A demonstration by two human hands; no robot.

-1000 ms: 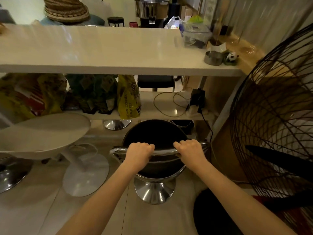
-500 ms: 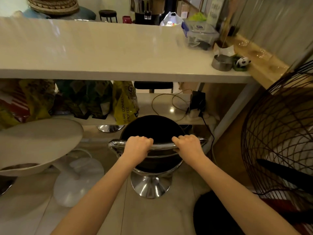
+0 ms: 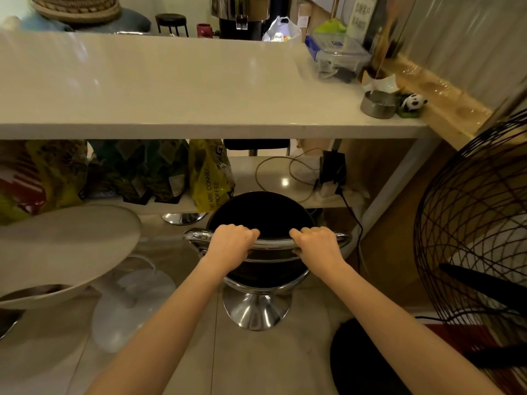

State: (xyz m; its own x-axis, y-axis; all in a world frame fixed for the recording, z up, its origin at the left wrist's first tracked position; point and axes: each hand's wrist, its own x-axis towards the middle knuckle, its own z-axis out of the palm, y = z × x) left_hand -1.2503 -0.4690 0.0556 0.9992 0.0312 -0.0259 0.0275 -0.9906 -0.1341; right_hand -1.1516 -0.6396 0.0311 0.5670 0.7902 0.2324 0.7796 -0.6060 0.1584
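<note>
A black bar stool (image 3: 261, 212) with a chrome back rail (image 3: 273, 243) and a chrome pedestal base (image 3: 256, 312) stands on the tiled floor, its seat partly under the white counter (image 3: 171, 86). My left hand (image 3: 231, 245) grips the left part of the chrome rail, fingers curled over it. My right hand (image 3: 319, 246) grips the right part of the same rail. Both arms reach forward from the bottom of the view.
A white stool (image 3: 65, 249) stands at the left. A black wire fan cage (image 3: 473, 223) fills the right side. Coffee bags (image 3: 209, 175), cables and a charger (image 3: 332, 166) lie on the lower shelf. A metal tin (image 3: 377, 105), panda figure and plastic box sit on the counter.
The stool has moved forward, its seat now further under the counter, with both hands still gripping the rail. The view has shifted so the fan sits further right.
</note>
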